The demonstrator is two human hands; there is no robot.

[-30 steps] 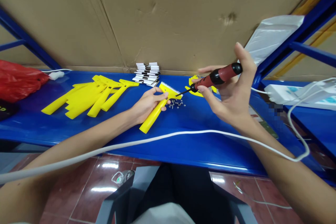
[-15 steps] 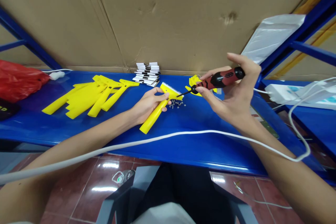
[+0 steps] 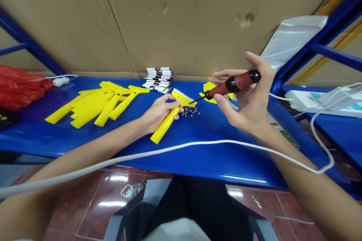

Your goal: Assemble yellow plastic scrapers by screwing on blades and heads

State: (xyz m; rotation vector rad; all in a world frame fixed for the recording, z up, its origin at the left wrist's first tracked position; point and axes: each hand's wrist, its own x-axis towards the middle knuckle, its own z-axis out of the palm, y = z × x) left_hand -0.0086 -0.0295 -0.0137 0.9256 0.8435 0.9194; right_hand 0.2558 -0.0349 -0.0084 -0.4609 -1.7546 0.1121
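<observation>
My left hand (image 3: pixel 162 112) is closed around a yellow scraper (image 3: pixel 164 126), near where its handle meets the wide head. A pale blade strip runs along the head's far edge. My right hand (image 3: pixel 249 98) grips a red and black screwdriver (image 3: pixel 237 83) between thumb and fingers, some of them lifted off the handle. The screwdriver's dark shaft slants down to the left, and its tip meets the scraper's head. Small screws and nuts (image 3: pixel 192 111) lie scattered on the blue table (image 3: pixel 186 158) just beside the head.
Several yellow scraper handles (image 3: pixel 93 105) lie at left, near a red plastic bag (image 3: pixel 22 86). White blade packets (image 3: pixel 158 80) are stacked at the back. Small yellow parts (image 3: pixel 208 87) sit behind the screwdriver. A white cable (image 3: pixel 198 143) crosses in front. A power strip (image 3: pixel 333 103) is at right.
The screwdriver's handle has turned about its axis, and my right fingers have shifted on it, moving slightly left. My left hand and the scraper stay nearly in place.
</observation>
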